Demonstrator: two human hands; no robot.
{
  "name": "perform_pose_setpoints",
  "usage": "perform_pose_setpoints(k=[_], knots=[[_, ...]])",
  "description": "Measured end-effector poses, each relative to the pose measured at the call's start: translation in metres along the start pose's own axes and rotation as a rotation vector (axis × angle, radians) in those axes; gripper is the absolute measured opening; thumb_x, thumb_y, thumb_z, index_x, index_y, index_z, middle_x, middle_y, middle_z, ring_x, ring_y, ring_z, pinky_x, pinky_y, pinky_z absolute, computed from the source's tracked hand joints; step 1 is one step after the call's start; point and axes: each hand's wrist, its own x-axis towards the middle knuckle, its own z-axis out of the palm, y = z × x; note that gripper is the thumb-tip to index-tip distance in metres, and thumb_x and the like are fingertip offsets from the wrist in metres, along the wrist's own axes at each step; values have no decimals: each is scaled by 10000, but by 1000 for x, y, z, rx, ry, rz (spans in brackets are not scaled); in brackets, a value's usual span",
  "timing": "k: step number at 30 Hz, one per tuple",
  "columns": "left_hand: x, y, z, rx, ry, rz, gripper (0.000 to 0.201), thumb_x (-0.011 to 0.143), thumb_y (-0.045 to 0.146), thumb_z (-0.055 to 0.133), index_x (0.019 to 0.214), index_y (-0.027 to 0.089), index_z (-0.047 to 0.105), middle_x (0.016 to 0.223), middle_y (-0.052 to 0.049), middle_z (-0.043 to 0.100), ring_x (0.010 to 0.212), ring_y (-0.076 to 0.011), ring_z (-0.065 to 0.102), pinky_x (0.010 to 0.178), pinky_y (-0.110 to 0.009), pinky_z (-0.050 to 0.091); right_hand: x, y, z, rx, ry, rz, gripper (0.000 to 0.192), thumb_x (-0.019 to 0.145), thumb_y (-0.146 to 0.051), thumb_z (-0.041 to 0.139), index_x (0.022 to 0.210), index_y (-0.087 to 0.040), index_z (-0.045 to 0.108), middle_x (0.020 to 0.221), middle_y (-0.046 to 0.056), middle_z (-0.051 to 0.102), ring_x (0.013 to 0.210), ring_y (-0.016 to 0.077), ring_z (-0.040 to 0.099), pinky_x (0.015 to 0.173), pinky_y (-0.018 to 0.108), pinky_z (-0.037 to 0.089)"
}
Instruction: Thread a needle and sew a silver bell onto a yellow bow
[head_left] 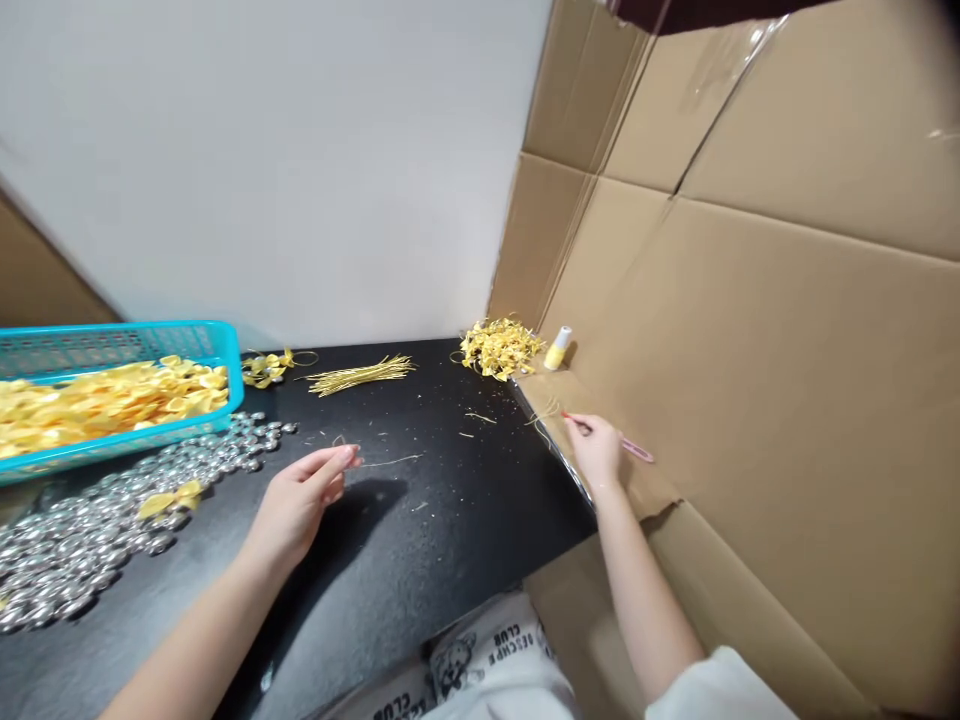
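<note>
- Pinching one end of a thin gold wire strand (390,461), our left hand (300,500) rests on the black tabletop (420,560), fingers drawn narrow around it.
- We see the strand's long axis run nearly level, pointing rightward from the left fingertips toward our right hand (598,452).
- We hold a slim pink-handled tool (626,446) in the right hand, closed around it, over the flattened brown cardboard sheet (750,400).
- We judge the left hand nearer the loose bundle of gold wires (360,375), which lies ahead of it, beside the turquoise plastic basket (217,345) of yellow ribbon bows (105,395).
</note>
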Motion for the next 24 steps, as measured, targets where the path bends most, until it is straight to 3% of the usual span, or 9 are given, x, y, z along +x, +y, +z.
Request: perform_pose_setpoints(k=[2, 5, 9, 14, 17, 19, 20, 21, 24], knots=[[-1, -1, 1, 19, -20, 13, 571, 314, 513, 921, 704, 135, 743, 656, -26, 673, 470, -39, 388, 440, -169, 304, 11, 24, -20, -153, 43, 50, 313, 854, -304, 518, 929, -141, 776, 954, 149, 757, 826, 256, 672, 784, 356, 474], [-1, -3, 1, 52, -59, 30, 564, 352, 534, 909, 713, 133, 743, 641, -23, 654, 477, -41, 375, 444, -172, 297, 34, 44, -27, -344, 8, 79, 266, 849, -245, 539, 897, -142, 779, 986, 167, 746, 911, 277, 661, 808, 371, 441], [-1, -7, 0, 105, -100, 63, 558, 405, 574, 883, 718, 133, 742, 628, -15, 610, 512, -63, 383, 469, -188, 301, 53, 48, -16, -487, -87, 39, 209, 841, -202, 573, 840, -156, 776, 977, 158, 741, 927, 248, 656, 808, 347, 425], [-7, -11, 1, 166, -158, 173, 464, 534, 569, 838, 715, 154, 736, 802, -31, 612, 610, -87, 408, 509, -199, 293, 57, 39, -20, -490, -131, -63, 188, 815, -247, 602, 832, -147, 760, 987, 170, 732, 914, 289, 658, 779, 390, 465], [-9, -14, 2, 157, -240, 180, 368, 639, 515, 802, 700, 160, 723, 771, -5, 548, 605, -79, 375, 513, -204, 266, 50, 11, -21, -388, -69, -159, 245, 837, -276, 571, 961, -142, 734, 1086, 154, 711, 959, 291, 642, 839, 417, 484], [-11, -16, 3, 134, -300, 174, 328, 687, 480, 782, 685, 159, 709, 762, 2, 519, 599, -76, 361, 516, -210, 255, 33, -25, -16, -27, 26, -364, 193, 819, -279, 602, 891, -151, 728, 959, 120, 727, 867, 260, 652, 847, 409, 501], [-13, -17, 3, 122, -329, 175, 315, 702, 463, 777, 675, 159, 702, 764, 4, 512, 602, -75, 362, 521, -212, 256, 20, -47, -11, 156, -9, -464, 183, 831, -303, 606, 882, -174, 725, 943, 101, 725, 869, 249, 653, 843, 401, 510], [-14, -17, 4, 114, -359, 178, 305, 713, 449, 773, 666, 158, 696, 767, 4, 508, 606, -76, 364, 527, -215, 259, 7, -70, -5, 316, -94, -531, 173, 837, -315, 615, 893, -192, 723, 948, 87, 722, 882, 239, 655, 829, 387, 520], [-19, -16, 4, 102, -457, 190, 286, 722, 430, 774, 671, 158, 702, 783, 0, 514, 618, -77, 376, 546, -222, 270, -32, -134, 20, 616, -580, -648, 256, 849, -280, 624, 1091, -230, 691, 1113, 78, 694, 955, 207, 652, 830, 352, 531]])
